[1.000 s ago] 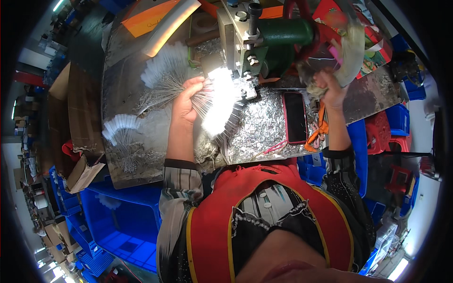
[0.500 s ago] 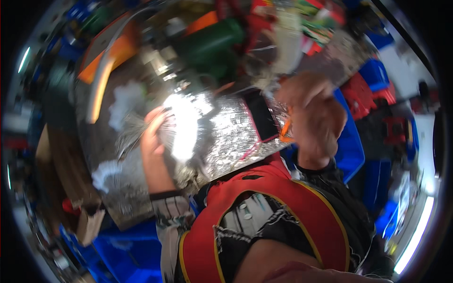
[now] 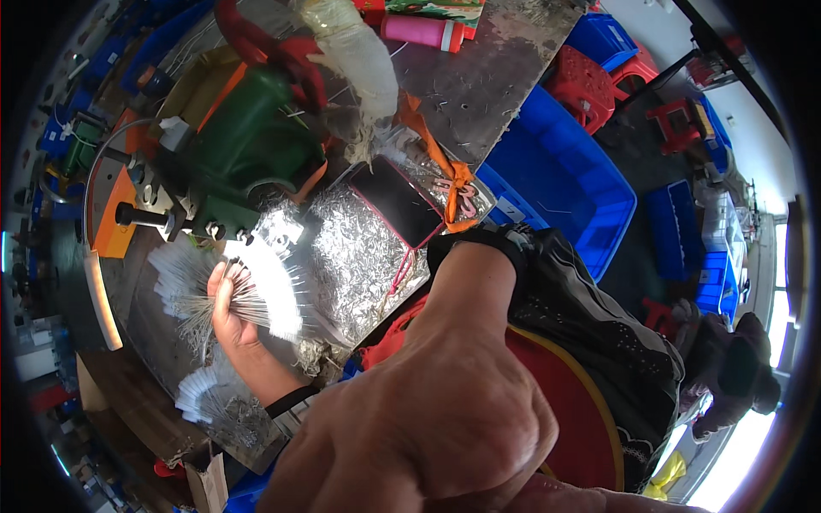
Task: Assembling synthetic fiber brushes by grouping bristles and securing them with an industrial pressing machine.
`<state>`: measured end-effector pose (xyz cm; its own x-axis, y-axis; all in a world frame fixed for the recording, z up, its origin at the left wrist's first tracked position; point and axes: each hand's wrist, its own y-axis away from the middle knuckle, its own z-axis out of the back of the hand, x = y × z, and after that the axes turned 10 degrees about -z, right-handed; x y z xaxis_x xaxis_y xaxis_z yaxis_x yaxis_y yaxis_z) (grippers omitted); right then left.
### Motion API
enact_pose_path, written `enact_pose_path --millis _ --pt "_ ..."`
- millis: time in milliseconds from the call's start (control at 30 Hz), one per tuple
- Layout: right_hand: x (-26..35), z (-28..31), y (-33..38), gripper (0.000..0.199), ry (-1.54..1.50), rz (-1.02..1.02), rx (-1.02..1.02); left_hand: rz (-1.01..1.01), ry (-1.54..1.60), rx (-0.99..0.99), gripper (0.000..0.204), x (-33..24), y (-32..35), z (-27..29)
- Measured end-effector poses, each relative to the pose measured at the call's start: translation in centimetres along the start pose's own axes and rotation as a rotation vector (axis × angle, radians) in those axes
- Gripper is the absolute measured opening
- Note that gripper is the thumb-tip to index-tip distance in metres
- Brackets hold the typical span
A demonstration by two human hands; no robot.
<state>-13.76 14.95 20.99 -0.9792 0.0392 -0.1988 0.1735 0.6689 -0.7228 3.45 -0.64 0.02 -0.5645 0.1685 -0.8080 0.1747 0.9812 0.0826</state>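
My left hand [image 3: 227,315] is closed on a fanned-out bundle of thin wire pieces with white brush-like ends [image 3: 280,295], beside a green machine [image 3: 248,128]. Glare washes out part of the white ends. Close to the camera, my right hand [image 3: 436,410] shows its back, large in the lower middle; its fingertips are hidden, and I cannot see anything in them. More white-ended wire pieces [image 3: 203,393] lie on the table by my left wrist. Silvery wire bits cover a tray-like surface [image 3: 329,244], where a phone with a red edge [image 3: 398,201] rests.
An orange cloth strip [image 3: 457,175] is knotted at the tray's right side. Beyond are a pink bottle [image 3: 419,32] and a pale wrapped tube [image 3: 363,68]. A blue bin [image 3: 564,179] stands right of the table, red stools [image 3: 581,90] past it. A lit lamp [image 3: 103,299] is at left.
My right hand has moved from over the tray's right side to close before the camera. The view has shifted, uncovering the blue bin. My left hand keeps hold of the wire bundle.
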Motion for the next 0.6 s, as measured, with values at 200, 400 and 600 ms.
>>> enact_pose_path --millis 200,400,600 --pt "3.4 1.4 0.5 0.013 0.448 -0.186 0.241 -0.005 -0.005 0.035 0.027 0.1 -0.4 0.0" --pt "6.8 5.2 1.2 0.016 0.846 -0.135 0.462 -0.023 -0.005 -0.042 0.027 0.0 0.0 -0.2" --pt "17.0 10.2 1.8 0.039 2.344 -0.023 -0.231 -0.015 0.051 -0.026 0.028 0.3 -0.2 -0.2"
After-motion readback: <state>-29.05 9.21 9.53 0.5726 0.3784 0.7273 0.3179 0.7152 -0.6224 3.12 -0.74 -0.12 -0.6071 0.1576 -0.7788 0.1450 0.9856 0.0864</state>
